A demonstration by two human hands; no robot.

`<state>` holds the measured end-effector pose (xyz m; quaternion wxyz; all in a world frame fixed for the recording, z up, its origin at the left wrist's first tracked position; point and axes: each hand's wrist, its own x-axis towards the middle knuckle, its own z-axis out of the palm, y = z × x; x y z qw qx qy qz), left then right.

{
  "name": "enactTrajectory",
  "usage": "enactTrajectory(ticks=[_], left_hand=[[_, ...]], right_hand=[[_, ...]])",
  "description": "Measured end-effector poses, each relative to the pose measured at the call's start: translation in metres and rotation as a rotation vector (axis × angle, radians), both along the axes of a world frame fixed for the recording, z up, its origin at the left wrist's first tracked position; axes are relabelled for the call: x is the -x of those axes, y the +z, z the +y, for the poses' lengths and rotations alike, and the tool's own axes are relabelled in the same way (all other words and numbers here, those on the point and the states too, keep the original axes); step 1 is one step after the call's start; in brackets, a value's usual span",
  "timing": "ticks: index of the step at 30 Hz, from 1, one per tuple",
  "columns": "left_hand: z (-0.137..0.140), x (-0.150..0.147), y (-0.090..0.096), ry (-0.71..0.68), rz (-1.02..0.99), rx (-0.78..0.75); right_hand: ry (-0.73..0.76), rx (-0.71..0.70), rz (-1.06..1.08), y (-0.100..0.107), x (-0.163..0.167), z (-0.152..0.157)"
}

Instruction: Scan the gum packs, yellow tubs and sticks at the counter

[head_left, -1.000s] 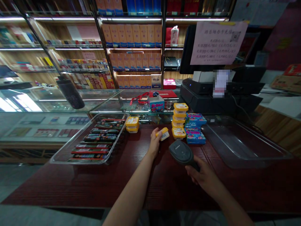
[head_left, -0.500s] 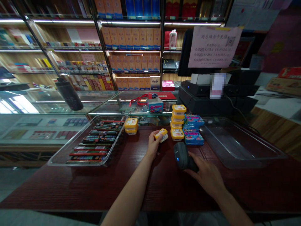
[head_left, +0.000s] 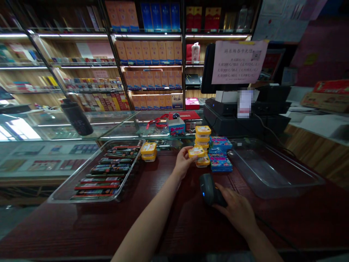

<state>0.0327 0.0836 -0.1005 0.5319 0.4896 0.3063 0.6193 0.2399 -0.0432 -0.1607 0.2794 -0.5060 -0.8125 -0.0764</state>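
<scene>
My left hand (head_left: 184, 162) is closed on a small yellow-lidded tub (head_left: 196, 151), held level in front of a stack of like tubs (head_left: 203, 131). Whether the held tub touches the stack I cannot tell. In my right hand (head_left: 236, 208) is a dark barcode scanner (head_left: 207, 189) with a blue light on it, close above the counter. Blue packets (head_left: 221, 162) are piled just right of the tub stack. Two more yellow tubs (head_left: 148, 151) stand one on the other at the left, beside a clear tray.
The clear plastic tray (head_left: 81, 201) at left holds several rows of thin dark packs. Another clear tray (head_left: 275, 191) lies at right. Behind are a small blue box (head_left: 176, 127), a monitor (head_left: 208, 69) with a paper sign, and a dark bottle (head_left: 77, 118) on the glass case.
My left hand has carried the yellow tub right, from above the counter to the front of the stack, and levelled it. The scanner stays in my right hand; the view has tilted up slightly.
</scene>
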Motion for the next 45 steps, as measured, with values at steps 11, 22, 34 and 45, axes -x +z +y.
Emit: enactTrajectory(ticks=[11,22,34,45], left_hand=[[0.023,-0.018,-0.026,-0.090,0.066,-0.148],[0.010,-0.016,-0.046,0.298,0.370,-0.109],[0.002,-0.016,-0.049,0.498,0.613,-0.166],[-0.016,0.093,0.016,0.984,1.154,-0.224]], right_hand=[[-0.015,0.030,0.056,0.002,-0.003,-0.001],[-0.006,0.039,0.063,0.004,-0.002,-0.003],[0.018,0.065,0.035,0.005,-0.005,-0.001],[0.016,-0.006,0.019,-0.008,-0.009,-0.003]])
